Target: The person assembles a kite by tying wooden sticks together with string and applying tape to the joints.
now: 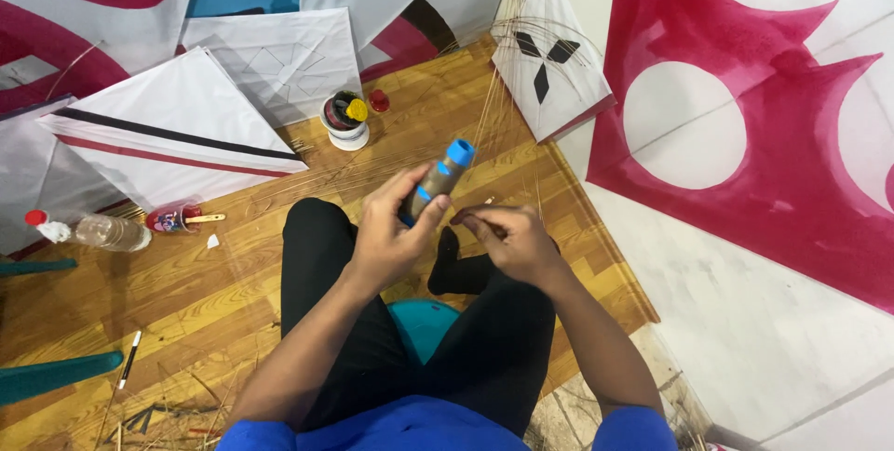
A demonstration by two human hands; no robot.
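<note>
My left hand point(389, 232) grips a thread spool point(438, 179), a brownish cylinder with blue ends, tilted up to the right above my lap. Close beside it, my right hand point(507, 237) has its fingers pinched together near the spool's lower end; whether a thin thread runs between them is too fine to tell. I sit on a teal stool point(421, 323) in black trousers, knees apart. Thin bamboo sticks point(498, 102) lie fanned on the wooden floor just beyond the spool.
White kites with red and black stripes point(177, 130) lie on the floor at the left and back, and a small kite point(551, 65) leans at the right. A white cup with tape rolls point(345, 121), a plastic bottle point(98, 230) and a pen point(129, 360) are nearby. A large pink-and-white sheet point(745, 134) covers the right.
</note>
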